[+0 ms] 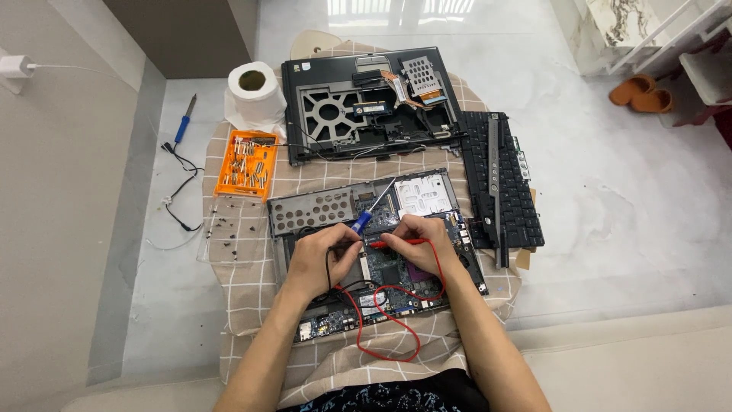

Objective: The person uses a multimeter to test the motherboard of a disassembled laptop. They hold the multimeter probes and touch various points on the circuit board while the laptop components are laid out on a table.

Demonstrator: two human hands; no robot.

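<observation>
- Green circuitry of an opened laptop base [396,267] fills the centre of the frame, lying on a beige checked cloth [244,290]
- Left hand [320,259], at centre, has its fingers closed around a black probe [345,246] whose tip rests on the board
- Right hand [423,240], just right of it, pinches a red probe [400,243] between thumb and fingers, the tip pointing left onto the same board
- A red lead [389,320] loops from the probe down over the lower edge of the base; a black lead runs beside the left wrist
- A blue-handled screwdriver [364,217] lies tilted on the base, just above both hands
- In the upper centre, a second dark laptop shell [366,99] lies open with its fan opening showing
- At the right, a detached black keyboard [507,183] rests partly off the cloth
- In the upper left, an orange tray of small parts [245,164] sits below a roll of white tissue [253,91]
- Farther left, a blue-handled soldering iron [183,126] lies on the pale floor with its cord trailing
</observation>
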